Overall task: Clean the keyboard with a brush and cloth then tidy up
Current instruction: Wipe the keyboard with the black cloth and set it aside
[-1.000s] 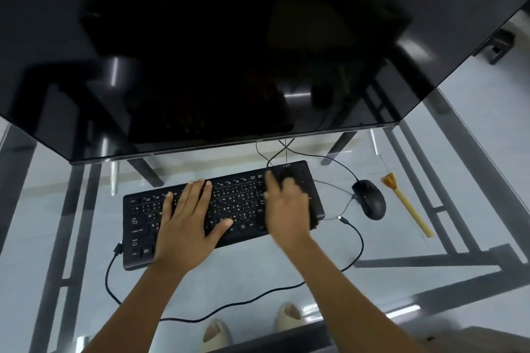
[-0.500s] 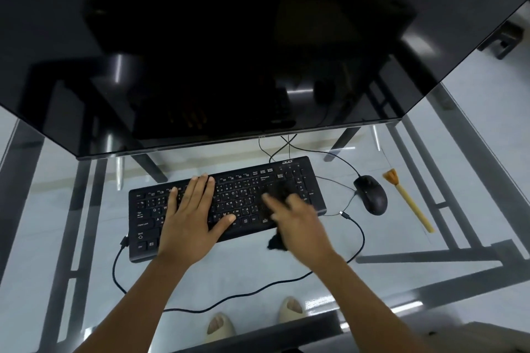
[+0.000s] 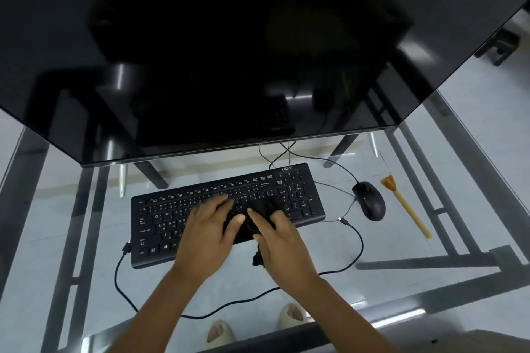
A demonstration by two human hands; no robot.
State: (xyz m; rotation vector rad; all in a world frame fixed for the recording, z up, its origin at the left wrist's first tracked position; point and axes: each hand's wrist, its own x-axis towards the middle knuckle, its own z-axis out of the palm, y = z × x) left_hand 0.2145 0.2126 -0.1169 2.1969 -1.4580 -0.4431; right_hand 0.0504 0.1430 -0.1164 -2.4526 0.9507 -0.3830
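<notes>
I'd drag the black cloth (image 3: 259, 216) slow along the keyboard (image 3: 160, 226) rows: right hand (image 3: 282, 241) fingers pinching it, left hand (image 3: 205, 233) lying flat, fingers pressed together, bracing

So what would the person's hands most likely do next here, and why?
Probably draw the black cloth leftward over the letter keys. The right hand presses it on the middle of the keyboard, while the left hand lies flat on the keys beside it, steadying the board. The brush lies set aside by the mouse, so wiping seems the current step.
</notes>
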